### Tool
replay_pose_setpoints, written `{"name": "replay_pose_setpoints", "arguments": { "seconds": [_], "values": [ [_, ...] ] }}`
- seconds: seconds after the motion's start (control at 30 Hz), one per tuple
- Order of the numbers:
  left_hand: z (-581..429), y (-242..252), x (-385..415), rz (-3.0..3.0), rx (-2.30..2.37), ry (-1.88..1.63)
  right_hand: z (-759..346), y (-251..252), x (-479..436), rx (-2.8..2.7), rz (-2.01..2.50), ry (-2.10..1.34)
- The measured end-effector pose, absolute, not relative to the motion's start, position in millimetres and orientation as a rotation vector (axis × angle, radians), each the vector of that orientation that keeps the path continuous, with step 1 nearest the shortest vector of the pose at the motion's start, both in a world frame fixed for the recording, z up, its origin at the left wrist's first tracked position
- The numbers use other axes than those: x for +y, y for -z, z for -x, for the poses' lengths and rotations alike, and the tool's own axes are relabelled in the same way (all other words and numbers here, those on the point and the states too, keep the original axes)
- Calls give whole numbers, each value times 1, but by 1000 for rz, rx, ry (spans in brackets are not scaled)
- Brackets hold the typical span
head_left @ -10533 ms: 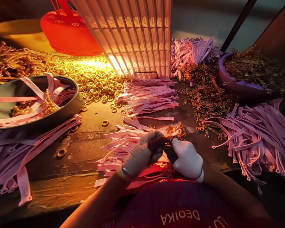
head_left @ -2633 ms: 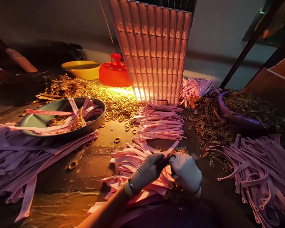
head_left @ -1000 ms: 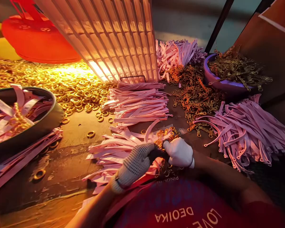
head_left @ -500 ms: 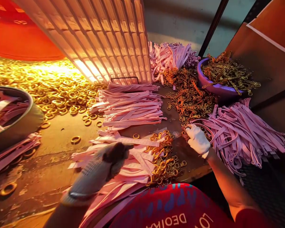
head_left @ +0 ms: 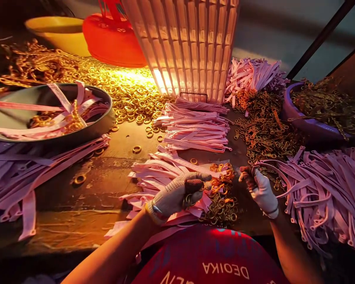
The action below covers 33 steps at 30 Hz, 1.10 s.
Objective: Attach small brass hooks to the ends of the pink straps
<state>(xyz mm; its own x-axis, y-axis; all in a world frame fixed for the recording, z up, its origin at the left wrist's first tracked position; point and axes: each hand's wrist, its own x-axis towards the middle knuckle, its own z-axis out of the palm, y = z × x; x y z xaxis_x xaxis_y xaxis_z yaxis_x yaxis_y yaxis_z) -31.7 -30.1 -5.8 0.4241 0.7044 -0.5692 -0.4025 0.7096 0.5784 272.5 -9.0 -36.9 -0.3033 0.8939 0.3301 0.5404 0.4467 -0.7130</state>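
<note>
My left hand (head_left: 179, 193), in a white glove with dark fingertips, has its fingers curled around gold rings (head_left: 189, 201). It is above a pile of pink straps (head_left: 154, 173), just left of a heap of gold rings and clasps (head_left: 221, 209). My right hand (head_left: 262, 191), gloved too, is closed with fingertips pinched together at the end of a pink strap (head_left: 272, 163). That strap trails right to a large bundle of pink straps (head_left: 322, 193). What lies right at the pinched fingertips is too small to make out.
A laid-out stack of pink straps (head_left: 195, 130) lies ahead, before an upright ribbed panel (head_left: 189, 47). Dark metal clasps (head_left: 266, 134) and a purple bowl (head_left: 310, 124) are at right. A basin (head_left: 103, 118), loose rings (head_left: 136, 98) and a red lamp (head_left: 112, 43) stand left.
The view has swung left, showing more of the basin. My left hand has come closer to my right, with rings now visible in its fingers. My right hand has lifted its strap end slightly.
</note>
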Motion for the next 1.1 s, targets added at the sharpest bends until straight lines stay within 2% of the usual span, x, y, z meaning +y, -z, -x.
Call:
{"name": "replay_pose_setpoints", "arguments": {
  "seconds": [0.23, 0.4, 0.63, 0.93, 1.0, 1.1],
  "values": [
    [20, -3, -37, -733, 1042, -792, -197, 10, -34, -2165, 1167, -589],
    [14, -10, -49, -1027, 1133, -856, -179, 10, -43, -2276, 1343, -547],
    [12, 11, -46, -1437, 1182, -976, -171, 8, -46, -2290, 1324, -561],
    [11, -13, -39, -905, 993, -668, -162, 7, -46, -2442, 1346, 235],
    [9, -16, -35, -857, 1007, -641, -166, 8, -47, -2423, 1358, 184],
    [6, -19, -29, -855, 1006, -604, -173, 8, -47, -2349, 1436, -105]
  ]
}}
